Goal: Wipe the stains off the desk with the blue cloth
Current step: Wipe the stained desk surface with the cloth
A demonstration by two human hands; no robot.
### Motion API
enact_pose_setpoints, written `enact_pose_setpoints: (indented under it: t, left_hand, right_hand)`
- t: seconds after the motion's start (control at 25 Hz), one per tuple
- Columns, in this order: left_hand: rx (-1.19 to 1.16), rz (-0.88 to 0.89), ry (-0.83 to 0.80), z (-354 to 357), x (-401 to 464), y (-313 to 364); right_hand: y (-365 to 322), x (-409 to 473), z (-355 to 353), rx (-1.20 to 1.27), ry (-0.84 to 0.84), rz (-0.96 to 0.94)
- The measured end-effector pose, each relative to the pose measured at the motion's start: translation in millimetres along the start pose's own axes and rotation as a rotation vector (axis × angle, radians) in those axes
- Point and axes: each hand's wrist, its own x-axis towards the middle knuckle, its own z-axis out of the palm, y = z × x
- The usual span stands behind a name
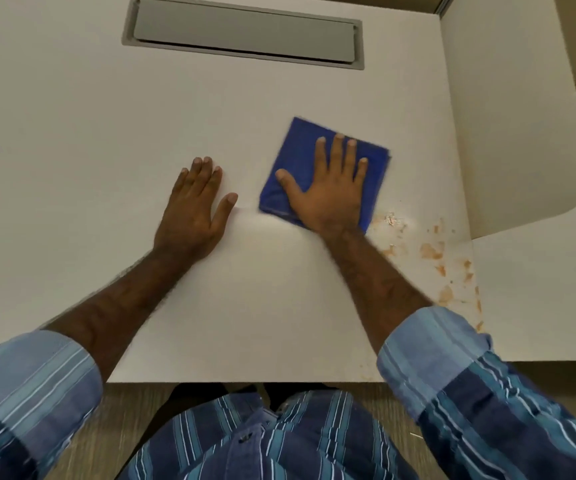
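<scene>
White desk (71, 133): folded blue cloth (300, 147) lies right of centre, right hand (328, 195) pressed flat on it, fingers spread. Left hand (193, 209) rests flat and empty on bare desk just left of the cloth. Orange stains (432, 252) spot the surface near the right edge, beside the cloth's near corner; no readable writing.

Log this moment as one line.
right hand flat on folded blue cloth | left hand flat on white desk | orange stains unwiped

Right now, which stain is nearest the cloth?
The pale orange smear just right of the cloth's near corner, beside the right hand. The other stains lie farther right, toward the desk's seam.
</scene>
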Motion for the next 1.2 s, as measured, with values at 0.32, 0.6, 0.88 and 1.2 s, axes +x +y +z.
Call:
enact_pose_setpoints:
  t: [0.32, 0.6, 0.88, 1.2]
  left_hand:
    - [-0.059, -0.01, 0.007, 1, 0, 0]
    - [0.037, 0.008, 0.0, 0, 1, 1]
    - [0.12, 0.01, -0.018, -1, 2, 16]
    - [-0.005, -0.025, -0.021, 8, 12, 20]
  right_hand:
    - [-21, -188, 32, 0.012, -0.028, -0.39]
    - [10, -31, 2, -0.036, -0.015, -0.226]
    - [40, -22, -3, -0.031, 0.0, -0.028]
    - [-6, -201, 31, -0.022, -0.015, -0.304]
